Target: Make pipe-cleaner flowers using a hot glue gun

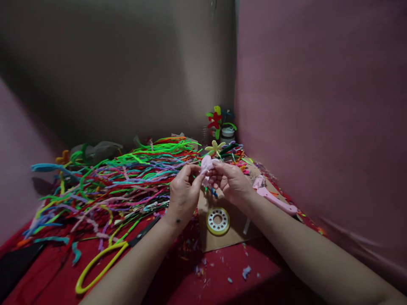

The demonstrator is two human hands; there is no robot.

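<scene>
A pale pink pipe-cleaner flower (207, 163) is held up between both hands, above a piece of brown cardboard (210, 242). My left hand (186, 190) pinches its left side with thumb and forefinger. From the right, my right hand (230, 180) grips the other side, fingers curled in. The fingertips cover part of the fuzzy petals. Below the hands a roll of clear tape (218, 220) with a white core lies flat on the cardboard. Yellow-handled scissors (98, 264) rest to the left of my left forearm, their blades partly hidden.
Many coloured pipe cleaners (136, 173) spread over the left of the red cloth (229, 271). A pink-handled tool (276, 201) lies right of my right hand. Behind stand a white-lidded jar (227, 134), a red flower (214, 120) and a yellow flower (215, 148). Walls rise behind and at right.
</scene>
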